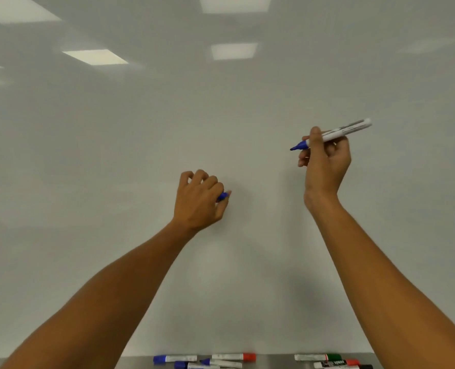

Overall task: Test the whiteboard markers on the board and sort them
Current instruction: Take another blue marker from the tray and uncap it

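Against the whiteboard (221, 115), both arms are raised, forearms angled up and inward from the lower corners. An uncapped blue marker (335, 134) is pinched by the right hand (325, 161) between thumb and curled fingers; the wrist is bent slightly back, back of the hand toward the camera. The marker's blue tip is pointed left, just past the thumb and near the board; contact with the surface cannot be told. The white barrel is slanted up and to the right beyond the knuckles.

Lower and to the left of it, the left hand (199, 198) is held knuckles-up with fingers curled round a blue cap (222, 196), of which only a small part is seen at the thumb side.

Well below both hands, along the ledge (136, 361) at the board's foot, two groups of capped markers are laid flat: blue-capped markers (174, 358) and a red-capped marker (234, 356) beneath the left hand, and a green-capped marker (318, 357) with a second red-capped marker (337, 363) beneath the right forearm.
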A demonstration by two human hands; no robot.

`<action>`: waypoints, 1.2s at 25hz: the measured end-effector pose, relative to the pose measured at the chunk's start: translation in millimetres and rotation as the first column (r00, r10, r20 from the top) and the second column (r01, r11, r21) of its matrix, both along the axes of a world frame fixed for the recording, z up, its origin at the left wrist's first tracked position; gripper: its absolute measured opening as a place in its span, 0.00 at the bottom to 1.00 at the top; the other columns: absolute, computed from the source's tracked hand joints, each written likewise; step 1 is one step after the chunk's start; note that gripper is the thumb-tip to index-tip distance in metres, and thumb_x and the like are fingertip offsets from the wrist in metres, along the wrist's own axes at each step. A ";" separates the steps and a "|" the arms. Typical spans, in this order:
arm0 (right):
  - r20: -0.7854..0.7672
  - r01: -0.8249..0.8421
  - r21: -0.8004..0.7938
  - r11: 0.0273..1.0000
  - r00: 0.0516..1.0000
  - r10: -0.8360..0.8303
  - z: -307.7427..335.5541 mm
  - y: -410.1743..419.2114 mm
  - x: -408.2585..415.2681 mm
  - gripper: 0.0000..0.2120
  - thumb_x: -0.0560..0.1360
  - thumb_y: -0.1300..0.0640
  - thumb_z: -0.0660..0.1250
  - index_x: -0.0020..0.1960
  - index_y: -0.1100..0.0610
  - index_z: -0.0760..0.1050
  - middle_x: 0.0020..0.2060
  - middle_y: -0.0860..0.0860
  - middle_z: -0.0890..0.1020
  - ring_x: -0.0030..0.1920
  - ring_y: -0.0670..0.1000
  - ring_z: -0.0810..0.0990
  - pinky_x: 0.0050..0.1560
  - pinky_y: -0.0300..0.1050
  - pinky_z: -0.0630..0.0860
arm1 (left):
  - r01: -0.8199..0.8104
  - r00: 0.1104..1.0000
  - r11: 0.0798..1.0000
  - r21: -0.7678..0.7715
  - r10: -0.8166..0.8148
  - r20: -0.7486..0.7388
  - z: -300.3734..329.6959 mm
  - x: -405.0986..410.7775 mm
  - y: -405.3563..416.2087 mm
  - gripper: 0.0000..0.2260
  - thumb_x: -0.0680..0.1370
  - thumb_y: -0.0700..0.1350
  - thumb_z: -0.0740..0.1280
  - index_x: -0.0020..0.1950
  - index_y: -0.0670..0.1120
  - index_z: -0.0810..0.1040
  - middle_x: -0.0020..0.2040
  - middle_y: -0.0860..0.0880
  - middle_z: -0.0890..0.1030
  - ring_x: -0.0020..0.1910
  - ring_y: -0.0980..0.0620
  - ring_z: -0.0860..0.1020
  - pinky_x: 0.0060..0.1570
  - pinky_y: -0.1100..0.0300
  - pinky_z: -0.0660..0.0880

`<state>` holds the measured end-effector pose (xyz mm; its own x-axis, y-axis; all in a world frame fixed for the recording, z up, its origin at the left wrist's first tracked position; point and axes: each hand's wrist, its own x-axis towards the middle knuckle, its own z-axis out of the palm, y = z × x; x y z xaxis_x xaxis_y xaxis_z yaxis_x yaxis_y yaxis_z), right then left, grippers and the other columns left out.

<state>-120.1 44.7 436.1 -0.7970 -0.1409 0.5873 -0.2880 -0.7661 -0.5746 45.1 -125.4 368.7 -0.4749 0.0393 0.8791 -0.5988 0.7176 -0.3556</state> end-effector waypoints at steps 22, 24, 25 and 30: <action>-0.499 0.291 0.197 0.936 0.852 -0.160 -53.7 -53.7 -13.8 0.09 0.76 0.55 0.66 0.55 0.53 0.78 0.46 0.45 0.85 0.42 0.49 0.84 0.40 0.45 0.80 | -0.114 0.993 0.992 0.052 0.113 0.033 27.3 -28.9 -69.3 0.32 0.80 0.66 0.49 0.79 0.50 0.56 0.80 0.43 0.51 0.78 0.38 0.48 0.71 0.29 0.47; -0.517 0.317 0.196 0.928 0.837 -0.177 -55.8 -65.3 -12.5 0.09 0.75 0.54 0.68 0.55 0.51 0.77 0.46 0.44 0.83 0.42 0.47 0.82 0.39 0.38 0.78 | -0.115 0.993 0.993 0.033 0.114 0.011 25.8 -29.7 -70.3 0.32 0.80 0.65 0.50 0.79 0.50 0.55 0.80 0.43 0.51 0.78 0.38 0.48 0.72 0.30 0.46; -0.507 0.320 0.191 0.928 0.842 -0.186 -57.0 -71.1 -11.7 0.10 0.75 0.53 0.68 0.56 0.49 0.77 0.45 0.44 0.83 0.42 0.48 0.81 0.39 0.37 0.78 | -0.104 0.995 0.994 0.028 0.104 0.002 25.2 -28.8 -70.8 0.32 0.80 0.66 0.50 0.79 0.50 0.55 0.80 0.43 0.52 0.78 0.38 0.48 0.72 0.31 0.46; -0.519 0.377 0.146 0.915 0.816 -0.254 -63.3 -85.4 -10.9 0.11 0.74 0.53 0.69 0.56 0.48 0.76 0.44 0.40 0.81 0.40 0.48 0.80 0.37 0.38 0.79 | -0.114 0.993 0.993 0.032 0.114 -0.002 24.5 -29.0 -70.2 0.33 0.79 0.66 0.49 0.79 0.50 0.54 0.80 0.44 0.50 0.78 0.39 0.47 0.73 0.32 0.46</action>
<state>-131.0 -40.7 372.8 -0.4468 -0.1115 0.8877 -0.7753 -0.4469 -0.4463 16.1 -195.7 393.2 -0.4716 -0.0433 0.8808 -0.6787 0.6555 -0.3311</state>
